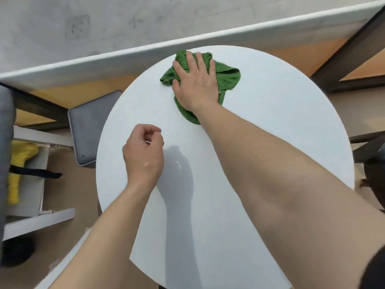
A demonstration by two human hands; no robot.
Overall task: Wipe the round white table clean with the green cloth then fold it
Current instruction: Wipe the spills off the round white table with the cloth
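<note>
Fingers of the right hand are spread flat and pressed down on the green cloth; nothing is gripped, the palm simply bears on the fabric. Fingers of the left hand are curled into a loose fist; whether anything is pinched inside cannot be told. The left fist is held over the table's middle, with its shadow cast on the surface just to the right.

The cloth is seen bunched and crumpled under the right hand, near the far edge of the round white table. Folds stick out on either side of the hand and a strip trails toward the wrist.

Both forearms are bare and are stretched out from the near edge, the right one across most of the tabletop.

Beyond the table: a grey cushioned seat is tucked just beside the left rim. A yellow object lies on a white shelf at far left. A pale ledge runs diagonally behind the table.
</note>
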